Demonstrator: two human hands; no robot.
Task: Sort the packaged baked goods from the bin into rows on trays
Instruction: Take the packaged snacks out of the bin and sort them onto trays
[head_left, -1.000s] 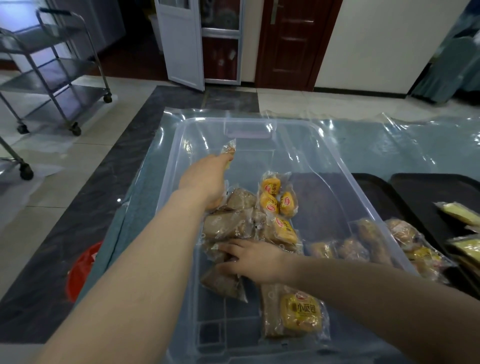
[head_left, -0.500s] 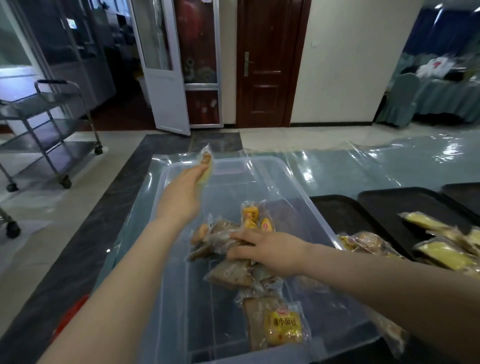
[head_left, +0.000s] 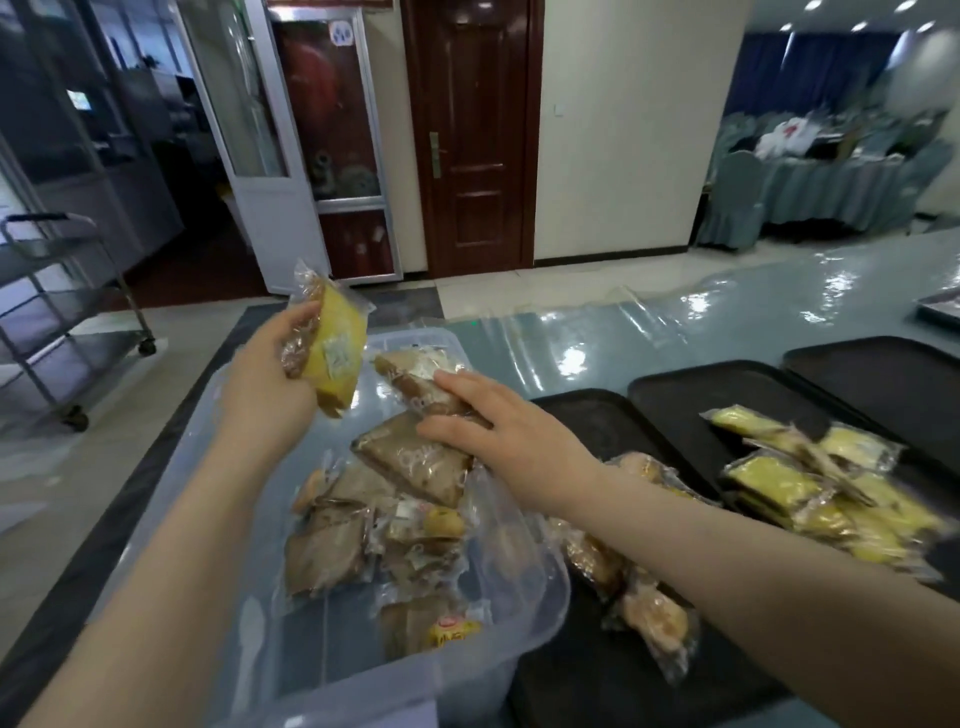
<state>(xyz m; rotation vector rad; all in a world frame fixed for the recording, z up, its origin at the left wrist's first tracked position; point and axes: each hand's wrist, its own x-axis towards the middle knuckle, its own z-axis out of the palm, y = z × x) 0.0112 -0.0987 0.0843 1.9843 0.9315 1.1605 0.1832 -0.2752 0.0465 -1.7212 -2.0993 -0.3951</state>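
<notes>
Both hands loaded: our left hand (head_left: 270, 379) grips a yellow cake pack (head_left: 332, 353), white sticker unreadable; our right hand (head_left: 498, 421) pinches two brown wedge packs (head_left: 415, 457) above the clear bin (head_left: 519, 623). More packs (head_left: 332, 551) lie inside; one red-and-yellow label (head_left: 449, 631), text illegible. Yellow packs (head_left: 810, 478) sit piled on the middle black tray (head_left: 675, 405).

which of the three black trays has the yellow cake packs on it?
The middle tray: the yellow cake packs are piled on it. The tray nearest the bin holds brownish buns; the far right tray shows none.
</notes>
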